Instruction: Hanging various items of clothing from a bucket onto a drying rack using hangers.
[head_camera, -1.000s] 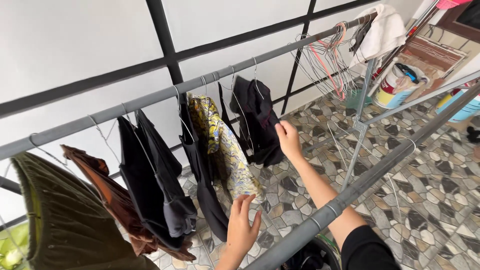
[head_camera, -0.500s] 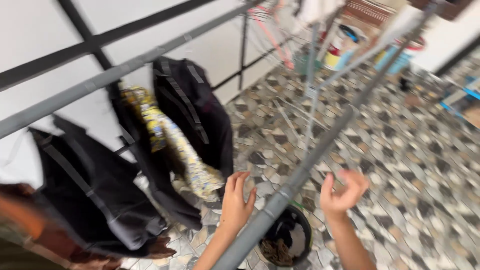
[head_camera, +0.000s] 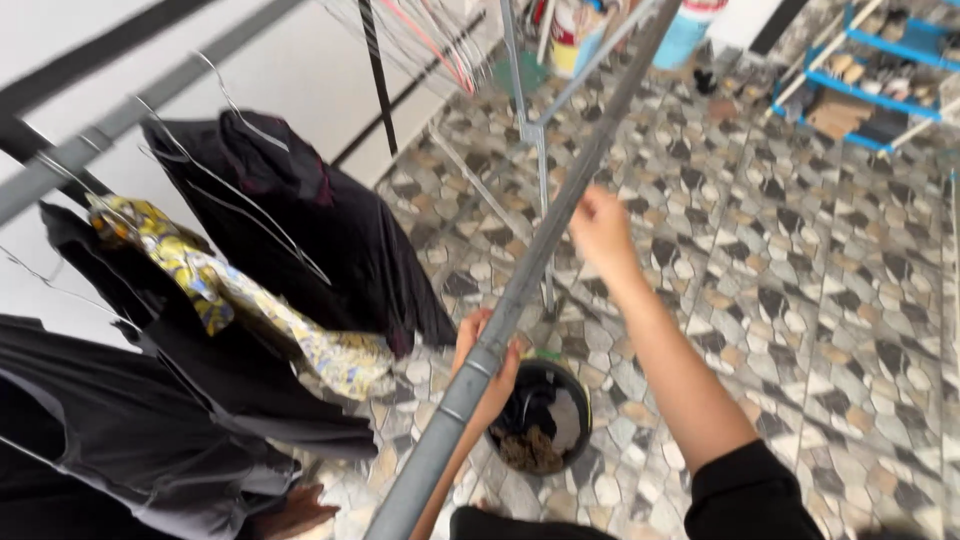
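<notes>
Since half a second ago the right hand (head_camera: 603, 228) has been lifting up and away from the bucket (head_camera: 541, 417), and it is now hovering beside the grey rail (head_camera: 520, 290) that is running slantwise through the middle of the view; the view itself has been swinging so that the hanging clothes are sitting further to the left. The right hand's fingers are curling loosely inward with nothing showing in them, though motion blur is making it hard to say how tightly they are closing or whether the fingertips are brushing the rail. The left hand (head_camera: 488, 365) is reaching down on the far side of the same rail, which is hiding part of it; its fingers are pointing toward the bucket just below them, and I cannot tell whether they are gripping anything. The bucket is standing on the patterned tile floor (head_camera: 800, 300) right under the left fingertips, dark inside, with a heap of damp-looking clothes in it. To the left of both hands, a black garment (head_camera: 330, 230) is hanging on a wire hanger nearest the fingers, a yellow patterned cloth (head_camera: 250, 300) is draping beside it, and more dark garments (head_camera: 130, 430) are hanging further off
</notes>
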